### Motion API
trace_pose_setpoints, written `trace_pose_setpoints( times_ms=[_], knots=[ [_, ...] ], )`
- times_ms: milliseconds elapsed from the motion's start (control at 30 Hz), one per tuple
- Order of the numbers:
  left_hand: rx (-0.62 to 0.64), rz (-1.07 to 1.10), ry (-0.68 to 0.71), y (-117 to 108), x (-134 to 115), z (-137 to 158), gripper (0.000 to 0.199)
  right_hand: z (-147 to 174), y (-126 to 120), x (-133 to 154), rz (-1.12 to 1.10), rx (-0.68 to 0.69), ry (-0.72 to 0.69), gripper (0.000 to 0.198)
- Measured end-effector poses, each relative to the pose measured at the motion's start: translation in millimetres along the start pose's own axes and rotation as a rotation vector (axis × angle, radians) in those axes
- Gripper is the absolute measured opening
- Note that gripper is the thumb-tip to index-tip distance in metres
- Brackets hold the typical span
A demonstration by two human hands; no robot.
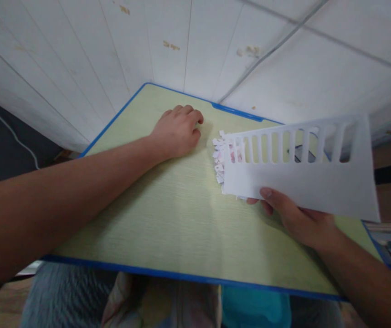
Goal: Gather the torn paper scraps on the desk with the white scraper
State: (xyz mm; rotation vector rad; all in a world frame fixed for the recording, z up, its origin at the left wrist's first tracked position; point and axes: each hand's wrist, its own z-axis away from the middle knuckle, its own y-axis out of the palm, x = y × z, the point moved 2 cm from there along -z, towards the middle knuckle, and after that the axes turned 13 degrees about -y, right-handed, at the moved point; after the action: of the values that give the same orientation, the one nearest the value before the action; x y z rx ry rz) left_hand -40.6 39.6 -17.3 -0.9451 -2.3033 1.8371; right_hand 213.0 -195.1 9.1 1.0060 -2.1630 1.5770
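Note:
My right hand [294, 214] grips a white slotted panel [284, 180] by its lower edge, thumb on the near face. The panel has a row of rounded slots along its upper half and tilts over the table. Small white paper scraps [218, 161] lie in a heap at its left end, some with pink marks seen through the slots. To the left of the heap, my left hand [180, 132] lies low at the tabletop with curled fingers, apart from the panel. Whether those fingers hold anything is hidden.
The pale green table [168, 214] has a blue rim. A white plank wall [195, 50] stands behind it, with a grey cable [270, 52] running down. A dark flat object [303, 154] shows through the slots. A teal container [255, 305] sits below the front edge.

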Motion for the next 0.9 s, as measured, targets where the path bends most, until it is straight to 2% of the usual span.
trace_pose_setpoints(
  times_ms=[133,400,633,800,900],
  knots=[
    [0.003,-0.007,-0.008,0.8,0.9,-0.6,0.045,-0.1,-1.6,2.6,-0.046,0.016,-0.022,0.039],
    [0.023,0.01,-0.059,0.1,-0.7,-2.9,0.046,0.5,1.3,2.2,-0.042,-0.032,-0.011,0.039],
    [0.099,-0.047,-0.1,-14.3,-11.1,3.6,0.045,1.9,3.0,14.3,-0.16,0.089,-0.077,0.034],
    [0.097,-0.001,-0.12,-14.8,-11.6,3.4,0.041,3.4,3.7,30.0,-0.246,0.188,-0.155,0.026],
    [0.106,-0.018,-0.131,-14.7,-11.8,3.4,0.042,2.8,2.5,34.6,-0.271,0.208,-0.143,0.026]
  ],
)
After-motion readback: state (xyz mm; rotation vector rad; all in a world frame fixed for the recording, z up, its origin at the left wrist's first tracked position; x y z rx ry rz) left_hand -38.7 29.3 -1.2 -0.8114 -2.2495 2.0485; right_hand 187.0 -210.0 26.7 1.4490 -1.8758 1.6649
